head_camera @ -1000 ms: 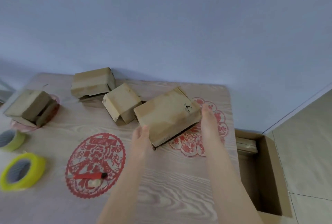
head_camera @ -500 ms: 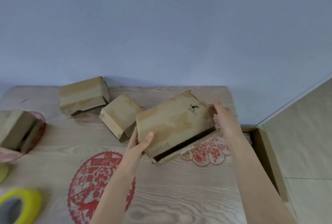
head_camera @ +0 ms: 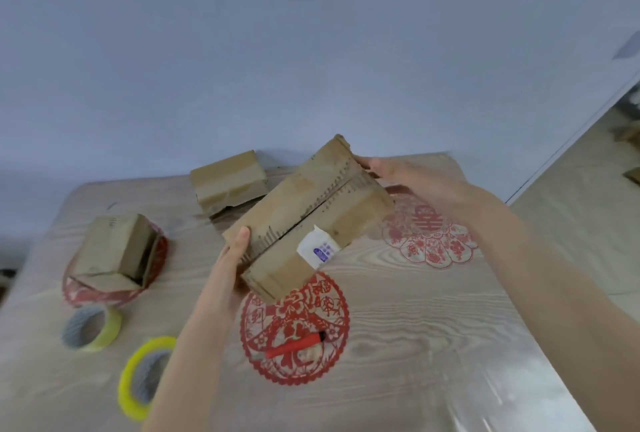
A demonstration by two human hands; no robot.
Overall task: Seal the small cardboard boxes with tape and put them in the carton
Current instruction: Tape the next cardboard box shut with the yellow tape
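Box (head_camera: 311, 220) now clear of table (head_camera: 433, 345), rolled over since second ago: flap seam (head_camera: 313, 215) and white label (head_camera: 317, 249) face camera. Left hand (head_camera: 230, 258) grasps near end, right hand (head_camera: 405, 178) far end. Seam untaped, so sealing likely next; tape (head_camera: 111, 329) at left.

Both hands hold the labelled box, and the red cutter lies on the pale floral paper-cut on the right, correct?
No. The head view shows the red cutter lying on the red round paper-cut nearer the middle, not the pale floral paper-cut. The left hand and right hand do hold the labelled box.
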